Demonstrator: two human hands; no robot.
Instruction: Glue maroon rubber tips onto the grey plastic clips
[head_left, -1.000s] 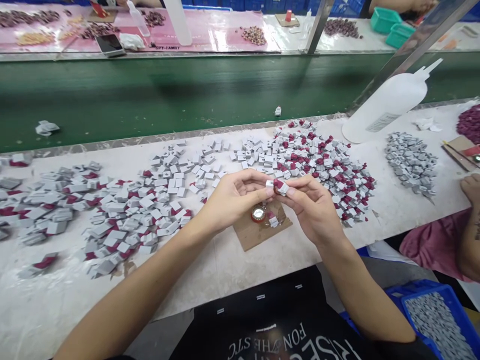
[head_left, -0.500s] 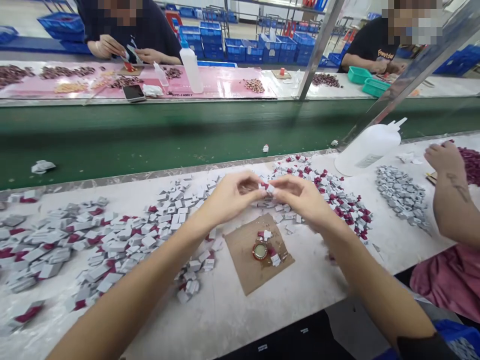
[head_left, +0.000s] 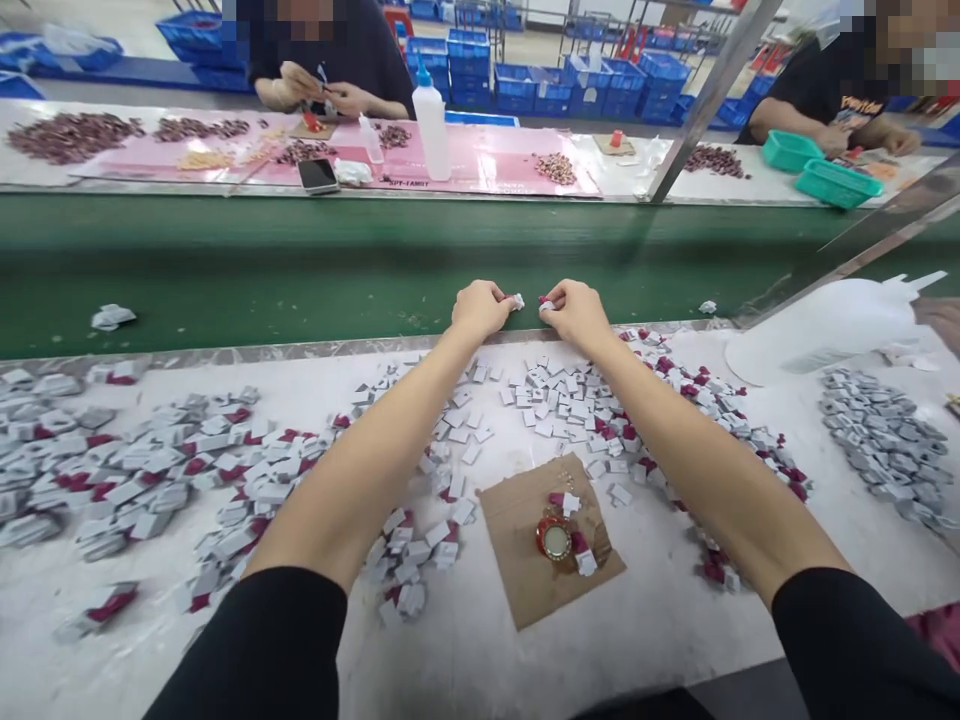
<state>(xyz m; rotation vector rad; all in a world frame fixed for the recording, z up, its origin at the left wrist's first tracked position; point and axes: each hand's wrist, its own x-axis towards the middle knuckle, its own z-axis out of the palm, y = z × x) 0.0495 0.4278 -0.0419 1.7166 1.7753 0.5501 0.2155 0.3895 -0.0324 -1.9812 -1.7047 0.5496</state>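
Both of my hands are stretched forward over the near edge of the green belt (head_left: 315,290), a short gap between them. Fingertips of my left hand (head_left: 480,308) pinch a small white and dark red piece (head_left: 517,301). My right hand (head_left: 577,312) is closed on another small dark red and white piece (head_left: 547,304). Below them, on the white table, a brown cardboard square (head_left: 517,575) bears a round red-rimmed cap (head_left: 556,541) in a wet patch. Two white and dark red pieces, one upper (head_left: 568,502) and one lower (head_left: 585,560), lie beside the cap.
Grey-white and dark red pieces (head_left: 165,470) spread left, with more (head_left: 562,395) behind the cardboard. A white bottle (head_left: 821,330) and a grey heap (head_left: 885,445) stand right. Crumpled bits (head_left: 112,317) lie on the belt. A metal post (head_left: 712,105) rises beyond; people work across.
My hands moved forward from above the pile to the belt edge and came apart, each with a piece now. The small piece lying on the belt no longer shows by itself. The view shifted.
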